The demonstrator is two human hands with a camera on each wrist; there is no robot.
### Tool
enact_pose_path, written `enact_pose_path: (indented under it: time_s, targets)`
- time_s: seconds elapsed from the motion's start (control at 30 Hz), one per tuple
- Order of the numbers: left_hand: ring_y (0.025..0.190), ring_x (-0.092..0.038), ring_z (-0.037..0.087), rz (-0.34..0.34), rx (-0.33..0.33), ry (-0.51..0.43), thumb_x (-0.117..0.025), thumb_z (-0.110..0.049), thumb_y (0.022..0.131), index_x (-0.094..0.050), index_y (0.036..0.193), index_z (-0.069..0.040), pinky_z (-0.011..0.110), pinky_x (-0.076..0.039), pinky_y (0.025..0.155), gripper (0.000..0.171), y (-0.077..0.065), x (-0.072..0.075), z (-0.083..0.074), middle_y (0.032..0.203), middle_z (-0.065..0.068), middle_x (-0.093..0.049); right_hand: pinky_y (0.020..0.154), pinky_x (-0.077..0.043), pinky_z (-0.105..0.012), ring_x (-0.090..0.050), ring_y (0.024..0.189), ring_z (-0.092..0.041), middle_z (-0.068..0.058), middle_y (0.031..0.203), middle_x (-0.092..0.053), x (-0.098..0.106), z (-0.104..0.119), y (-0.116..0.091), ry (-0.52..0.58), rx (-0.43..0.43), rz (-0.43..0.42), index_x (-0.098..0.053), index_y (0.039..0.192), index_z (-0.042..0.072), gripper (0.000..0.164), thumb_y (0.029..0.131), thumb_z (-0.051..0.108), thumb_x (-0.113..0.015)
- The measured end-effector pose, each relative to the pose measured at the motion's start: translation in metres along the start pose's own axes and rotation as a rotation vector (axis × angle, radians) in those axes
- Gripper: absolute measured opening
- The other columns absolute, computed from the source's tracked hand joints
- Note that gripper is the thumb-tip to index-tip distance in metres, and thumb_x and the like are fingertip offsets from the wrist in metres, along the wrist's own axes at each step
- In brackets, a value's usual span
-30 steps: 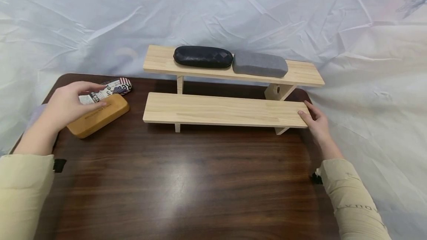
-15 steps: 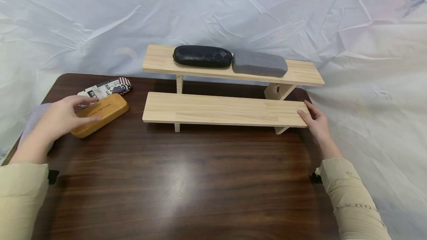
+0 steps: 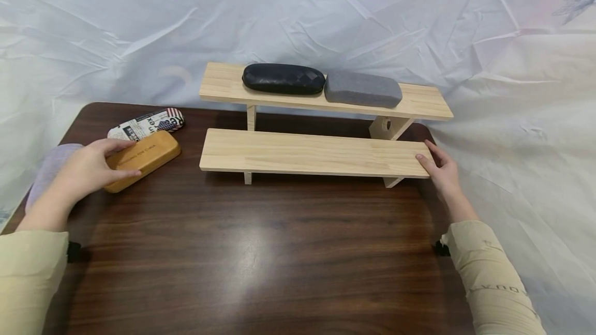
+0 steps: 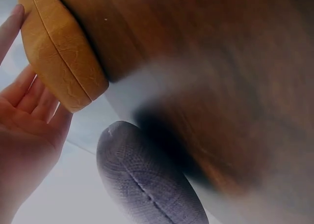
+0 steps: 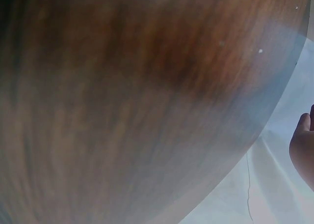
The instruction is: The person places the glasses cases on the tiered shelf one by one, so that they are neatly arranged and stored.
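In the head view my left hand [image 3: 89, 169] holds the near left end of a tan glasses case [image 3: 148, 155], thumb along its near side and fingers on the far side. The left wrist view shows the same tan case [image 4: 64, 52] lying between thumb and fingers, its seam line visible. At the right, my right hand [image 3: 442, 172] grips the end of the lower board of a two-tier wooden shelf [image 3: 298, 153], thumb on top. In the right wrist view only part of that hand [image 5: 303, 148] appears at the edge.
A newspaper-print glasses case [image 3: 149, 124] lies behind the tan one. A greyish-purple case [image 3: 52, 169] sits at the table's left edge, partly hidden by the left hand. A black case [image 3: 283, 79] and a grey case [image 3: 363, 89] stand on the upper board. The table [image 3: 261, 252] is dark wood.
My left hand has drawn back to the left and lower, then closed in on the tan case's near end. The right hand has stayed on the lower board.
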State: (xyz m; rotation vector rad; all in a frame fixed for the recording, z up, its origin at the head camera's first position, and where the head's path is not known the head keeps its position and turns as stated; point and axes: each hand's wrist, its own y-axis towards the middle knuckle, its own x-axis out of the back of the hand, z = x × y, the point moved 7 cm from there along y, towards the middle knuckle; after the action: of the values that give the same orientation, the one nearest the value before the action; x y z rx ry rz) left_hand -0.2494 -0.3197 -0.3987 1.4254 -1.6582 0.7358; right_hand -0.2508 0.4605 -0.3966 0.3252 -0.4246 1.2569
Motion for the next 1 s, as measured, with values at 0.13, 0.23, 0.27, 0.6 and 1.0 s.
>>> enact_pose_path:
  time_s: [0.13, 0.23, 0.27, 0.6, 1.0]
  targets:
    - [0.125, -0.055, 0.058, 0.028, 0.025, 0.04, -0.093, -0.029, 0.08, -0.058, 0.145, 0.005, 0.071, -0.043, 0.1, 0.081, 0.001, -0.001, 0.003, 0.139, 0.04, -0.058, 0.09, -0.042, 0.001, -0.049, 0.133, 0.001, -0.018, 0.172, -0.033, 0.0, 0.002, -0.001, -0.016, -0.001, 0.003, -0.039, 0.165, 0.013, 0.067, 0.105, 0.028, -0.066]
    - [0.123, -0.057, 0.056, 0.04, 0.033, 0.059, -0.094, -0.032, 0.079, -0.057, 0.146, 0.003, 0.071, -0.044, 0.098, 0.085, 0.001, -0.002, 0.004, 0.141, 0.039, -0.057, 0.091, -0.043, 0.001, -0.05, 0.131, 0.002, -0.019, 0.172, -0.034, 0.0, 0.004, -0.002, -0.007, -0.004, -0.001, -0.04, 0.164, 0.012, 0.067, 0.104, 0.026, -0.066]
    - [0.122, -0.057, 0.056, 0.039, 0.032, 0.062, -0.094, -0.032, 0.079, -0.057, 0.146, 0.003, 0.071, -0.045, 0.097, 0.084, 0.002, -0.002, 0.004, 0.141, 0.039, -0.058, 0.091, -0.043, 0.0, -0.05, 0.13, 0.003, -0.019, 0.171, -0.035, 0.0, 0.004, -0.002, -0.006, -0.005, -0.002, -0.04, 0.164, 0.012, 0.067, 0.104, 0.026, -0.066]
    - [0.11, -0.064, 0.049, -0.015, -0.018, 0.086, -0.094, -0.025, 0.076, -0.063, 0.138, 0.006, 0.062, -0.048, 0.09, 0.076, 0.0, 0.001, 0.0, 0.131, 0.036, -0.065, 0.092, -0.042, 0.001, -0.047, 0.141, -0.004, -0.018, 0.173, -0.032, -0.001, 0.001, 0.0, -0.032, 0.005, 0.01, -0.038, 0.165, 0.013, 0.067, 0.106, 0.028, -0.065]
    - [0.113, -0.062, 0.046, -0.095, -0.048, 0.139, -0.097, -0.024, 0.069, -0.066, 0.136, -0.002, 0.059, -0.045, 0.087, 0.077, -0.009, 0.028, -0.019, 0.131, 0.03, -0.066, 0.091, -0.043, 0.001, -0.049, 0.135, 0.001, -0.018, 0.172, -0.034, 0.001, -0.001, 0.001, -0.025, 0.009, 0.009, -0.039, 0.165, 0.014, 0.067, 0.105, 0.028, -0.066]
